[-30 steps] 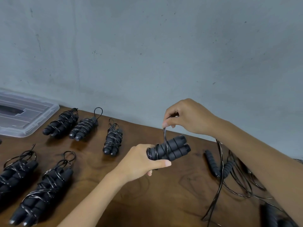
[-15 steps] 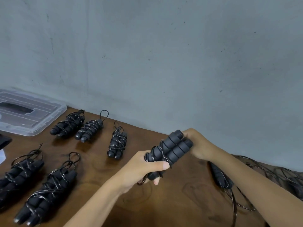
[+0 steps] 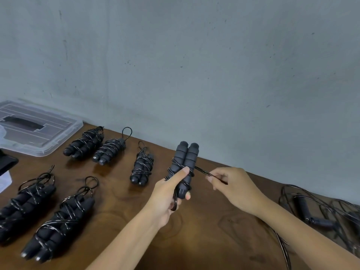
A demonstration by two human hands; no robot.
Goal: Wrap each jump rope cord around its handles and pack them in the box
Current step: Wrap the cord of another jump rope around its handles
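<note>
You have five wrapped bundles lying toward the tabletop's left side, three along the far edge and two nearer you, and none is in the box yet. Only a clear lid shows at the far left corner, so you cannot tell where the box itself stands. A sixth rope is partly wound, with a few turns round the lower part of its handles. More loose ropes lie tangled at the right edge, so I judge you are about midway through the wrapping, with all the packing left.

Your left hand has its grip closed round the bottom of the paired handles, held above the tabletop's middle. Their long axis is close to upright, butt ends pointing up toward the far wall. Your right hand pinches the cord, drawn taut to the right of the handles.
</note>
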